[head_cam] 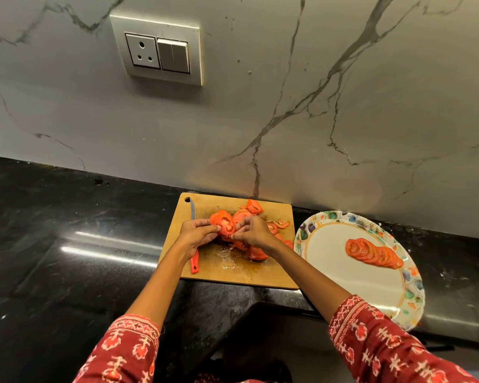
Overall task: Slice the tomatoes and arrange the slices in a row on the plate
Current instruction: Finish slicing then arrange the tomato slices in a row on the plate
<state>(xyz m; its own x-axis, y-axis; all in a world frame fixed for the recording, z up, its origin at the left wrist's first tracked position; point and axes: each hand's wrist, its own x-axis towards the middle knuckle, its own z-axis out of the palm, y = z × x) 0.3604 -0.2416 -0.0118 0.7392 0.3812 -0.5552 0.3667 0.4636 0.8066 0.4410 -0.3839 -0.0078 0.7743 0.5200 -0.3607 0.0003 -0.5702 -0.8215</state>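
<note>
STEP: you are gathering cut slices off the board (205, 269) | HANDS: your left hand (195, 233) and right hand (253, 232) are both pinching a slice stack (224, 223) | PLATE: the plate (329, 244) is already holding one row (374, 253) | NEXT: you will likely be carrying the stack right, keeping it together, extending that row.

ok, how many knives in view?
1. The knife lies along the left edge of the cutting board, blade toward the wall, red handle toward the person, its middle hidden under the left hand. Another could be hidden under the tomato slices.
</note>
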